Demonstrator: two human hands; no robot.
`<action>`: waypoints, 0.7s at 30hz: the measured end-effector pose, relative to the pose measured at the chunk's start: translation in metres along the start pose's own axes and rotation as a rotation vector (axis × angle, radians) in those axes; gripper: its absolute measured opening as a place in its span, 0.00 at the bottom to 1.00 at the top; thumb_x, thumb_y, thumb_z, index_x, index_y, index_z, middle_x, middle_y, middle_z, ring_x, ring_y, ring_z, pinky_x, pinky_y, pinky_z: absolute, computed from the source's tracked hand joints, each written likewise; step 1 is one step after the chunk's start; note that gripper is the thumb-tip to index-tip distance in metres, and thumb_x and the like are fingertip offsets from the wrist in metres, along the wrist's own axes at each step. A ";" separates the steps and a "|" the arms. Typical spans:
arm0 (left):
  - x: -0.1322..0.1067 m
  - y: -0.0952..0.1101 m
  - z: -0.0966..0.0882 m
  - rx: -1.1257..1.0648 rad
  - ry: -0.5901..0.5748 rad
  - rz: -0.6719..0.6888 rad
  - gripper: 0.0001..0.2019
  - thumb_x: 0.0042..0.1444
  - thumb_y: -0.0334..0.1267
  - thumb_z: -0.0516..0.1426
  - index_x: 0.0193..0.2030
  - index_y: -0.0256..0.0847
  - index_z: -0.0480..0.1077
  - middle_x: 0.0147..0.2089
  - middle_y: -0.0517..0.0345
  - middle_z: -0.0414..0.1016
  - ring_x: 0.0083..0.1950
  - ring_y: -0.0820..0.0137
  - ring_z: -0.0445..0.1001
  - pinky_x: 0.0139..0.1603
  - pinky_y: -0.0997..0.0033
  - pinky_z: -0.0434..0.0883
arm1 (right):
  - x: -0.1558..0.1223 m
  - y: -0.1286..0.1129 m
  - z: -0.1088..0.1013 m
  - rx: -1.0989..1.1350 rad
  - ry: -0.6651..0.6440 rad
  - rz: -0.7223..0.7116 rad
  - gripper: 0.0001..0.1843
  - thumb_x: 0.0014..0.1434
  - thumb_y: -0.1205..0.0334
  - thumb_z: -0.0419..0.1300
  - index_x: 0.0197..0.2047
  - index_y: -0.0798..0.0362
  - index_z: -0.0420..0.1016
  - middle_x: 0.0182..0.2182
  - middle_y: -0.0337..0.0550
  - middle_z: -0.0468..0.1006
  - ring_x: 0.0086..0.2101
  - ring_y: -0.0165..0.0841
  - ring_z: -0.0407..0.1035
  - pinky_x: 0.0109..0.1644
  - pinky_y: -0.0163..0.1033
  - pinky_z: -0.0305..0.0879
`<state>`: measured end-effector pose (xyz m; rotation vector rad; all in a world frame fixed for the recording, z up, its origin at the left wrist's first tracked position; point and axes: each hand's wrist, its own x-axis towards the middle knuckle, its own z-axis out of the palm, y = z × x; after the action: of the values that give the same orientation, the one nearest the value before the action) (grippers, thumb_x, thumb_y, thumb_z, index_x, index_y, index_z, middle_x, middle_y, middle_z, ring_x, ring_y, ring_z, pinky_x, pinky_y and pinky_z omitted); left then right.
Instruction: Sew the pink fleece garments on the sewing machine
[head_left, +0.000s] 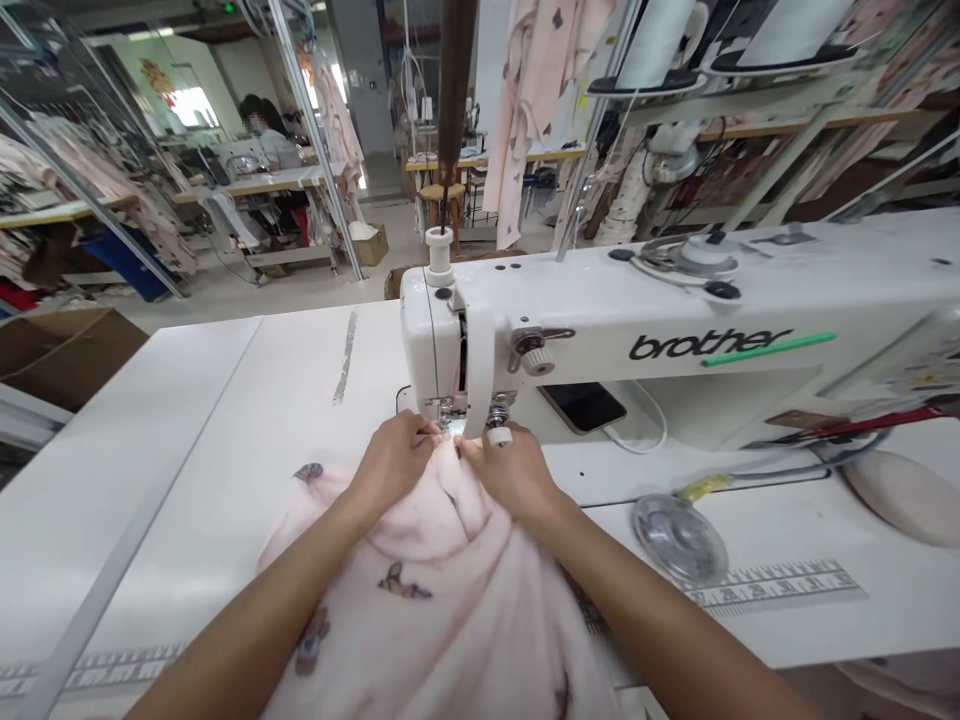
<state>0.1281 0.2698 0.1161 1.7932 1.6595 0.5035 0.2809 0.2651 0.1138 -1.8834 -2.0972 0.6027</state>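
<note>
A pale pink printed fabric [465, 600] lies bunched over the front of the sewing table, its far edge under the needle area of a white sewing machine [570, 300]. My left hand [397, 455] pinches the fabric just left of the lit presser foot [452, 415]. On the other side, my right hand [510, 465] grips the same fabric close to the foot, its fingertips partly behind the machine's lower knob. Folds run from both hands toward me. The needle itself is too small to make out.
Under the machine arm lies a phone [585, 405] with a white cable. A clear round plastic case [679, 540] sits at right near a printed ruler strip [780, 588]. Thread cones [652, 45] stand behind the machine. Farther back, a person [270, 135] sits at another table.
</note>
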 end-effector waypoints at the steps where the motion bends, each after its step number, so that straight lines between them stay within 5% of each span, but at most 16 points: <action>1: 0.000 0.000 0.000 0.012 0.001 -0.009 0.06 0.54 0.31 0.52 0.33 0.38 0.70 0.37 0.56 0.75 0.41 0.64 0.73 0.38 0.71 0.64 | 0.000 0.000 0.000 -0.006 0.006 -0.001 0.09 0.58 0.65 0.53 0.28 0.52 0.71 0.26 0.39 0.75 0.28 0.32 0.67 0.28 0.34 0.49; 21: 0.003 0.002 0.006 0.197 0.090 0.055 0.07 0.55 0.28 0.51 0.31 0.38 0.69 0.37 0.54 0.72 0.39 0.65 0.72 0.37 0.70 0.63 | 0.001 0.002 0.009 -0.130 0.064 -0.010 0.09 0.59 0.66 0.52 0.32 0.54 0.73 0.33 0.44 0.78 0.33 0.36 0.69 0.30 0.37 0.48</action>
<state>0.1339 0.2718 0.1130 1.9882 1.7778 0.4652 0.2782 0.2655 0.1048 -1.9321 -2.1503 0.4066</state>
